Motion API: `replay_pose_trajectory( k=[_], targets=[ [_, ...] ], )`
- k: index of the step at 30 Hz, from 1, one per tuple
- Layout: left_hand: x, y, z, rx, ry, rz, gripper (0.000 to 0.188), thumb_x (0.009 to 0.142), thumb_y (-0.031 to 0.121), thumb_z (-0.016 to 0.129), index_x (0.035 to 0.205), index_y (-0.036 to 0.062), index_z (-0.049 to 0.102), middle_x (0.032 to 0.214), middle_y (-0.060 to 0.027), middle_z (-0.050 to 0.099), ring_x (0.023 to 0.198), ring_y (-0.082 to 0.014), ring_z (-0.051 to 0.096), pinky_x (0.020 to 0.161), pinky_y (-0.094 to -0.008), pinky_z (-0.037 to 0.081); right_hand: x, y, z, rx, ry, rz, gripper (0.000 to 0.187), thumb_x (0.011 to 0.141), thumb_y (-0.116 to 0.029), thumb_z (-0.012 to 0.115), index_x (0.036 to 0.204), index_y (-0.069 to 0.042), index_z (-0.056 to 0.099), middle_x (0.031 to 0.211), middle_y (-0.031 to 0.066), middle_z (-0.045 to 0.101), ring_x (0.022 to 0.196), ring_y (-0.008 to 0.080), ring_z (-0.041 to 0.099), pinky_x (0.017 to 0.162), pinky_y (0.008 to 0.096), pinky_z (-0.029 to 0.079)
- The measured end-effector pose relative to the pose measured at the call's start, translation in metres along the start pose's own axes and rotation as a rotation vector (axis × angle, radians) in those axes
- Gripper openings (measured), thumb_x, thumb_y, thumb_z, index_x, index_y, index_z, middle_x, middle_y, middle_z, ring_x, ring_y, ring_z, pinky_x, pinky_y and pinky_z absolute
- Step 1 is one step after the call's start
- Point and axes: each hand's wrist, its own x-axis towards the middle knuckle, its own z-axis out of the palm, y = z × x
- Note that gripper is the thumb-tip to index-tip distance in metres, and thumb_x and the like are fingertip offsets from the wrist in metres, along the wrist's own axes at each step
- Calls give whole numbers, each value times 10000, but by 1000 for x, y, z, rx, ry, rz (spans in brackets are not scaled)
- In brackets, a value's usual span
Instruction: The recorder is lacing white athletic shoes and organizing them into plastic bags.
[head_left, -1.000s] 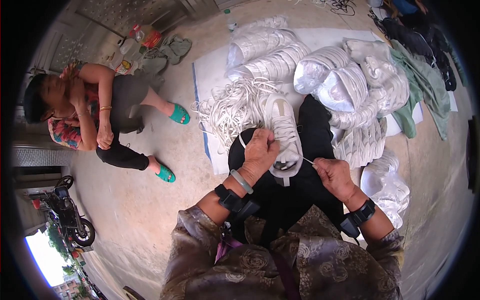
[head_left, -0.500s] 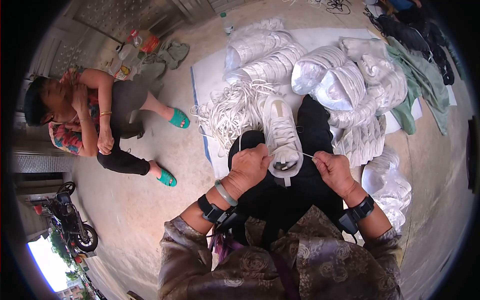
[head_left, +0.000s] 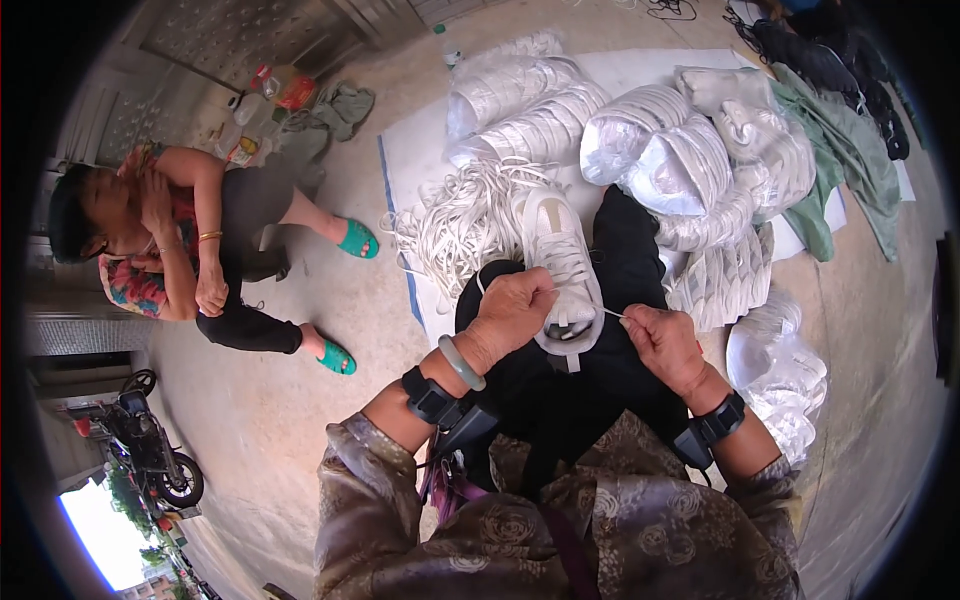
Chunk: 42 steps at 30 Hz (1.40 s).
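Lace [head_left: 612, 313] stretches thin and straight between your right hand [head_left: 665, 345] and the white shoe [head_left: 564, 240], meeting it beside the ankle opening. The shoe lies over your black trousers [head_left: 630, 255], between your knees, its toe toward 12 o'clock and its heel toward 6.

Take the shoe as the centre of the dial. Your right hand sits at 4 o'clock, just off the shoe, thumb and forefinger pinching the lace. Your left hand [head_left: 515, 310] is at 8 o'clock, fingers curled, tips over the shoe's near-left edge — you cannot tell from this angle what they grip, though a loop of white lace stands up behind the knuckles.

What has just changed is the left hand: half a second ago it was lower and further out, with a strand drawn across to it. Now it has come up and in toward 1 o'clock, and that strand is hidden. Your right hand has barely shifted, so the visible tension seems to sit on the right-hand strand alone.

A heap of loose white laces [head_left: 450, 220] lies at 10 o'clock — just beyond your left knee. Plastic-wrapped white bundles [head_left: 545, 115] spread from 12 to 2, on a white sheet [head_left: 410, 140].
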Motion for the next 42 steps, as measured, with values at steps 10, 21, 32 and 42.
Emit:
replay_pose_trajectory(
  k=[10, 21, 32, 42],
  targets=[
    [-40, -4, -19, 900, 110, 624, 80, 642, 68, 563, 708, 108, 540, 588, -21, 495, 584, -192, 534, 561, -321, 382, 7, 8, -8, -154, 0, -113, 49, 792, -105, 580, 807, -59, 580, 670, 128, 584, 612, 318, 586, 531, 387, 461],
    [-94, -58, -72, 789, 135, 371, 90, 654, 17, 576, 709, 86, 585, 601, -71, 546, 656, -261, 549, 725, -383, 385, -10, 78, -81, -648, -127, -168, 74, 781, -114, 537, 820, -65, 575, 690, 102, 593, 620, 274, 569, 629, 375, 420],
    [-158, -78, -126, 932, 416, 211, 131, 670, -3, 550, 765, 78, 591, 613, -91, 541, 683, -270, 552, 845, -432, 373, -61, 71, -219, -418, 220, 128, 101, 898, -99, 490, 973, -40, 524, 704, 48, 538, 565, 145, 491, 547, 256, 417],
    [-201, -60, -172, 1184, 519, 209, 157, 719, 5, 588, 866, 59, 597, 646, -62, 515, 681, -230, 532, 851, -432, 399, -72, 70, -255, 52, 104, 526, 153, 909, -165, 518, 934, -27, 580, 617, -15, 488, 499, 44, 426, 445, 182, 367]
  ],
)
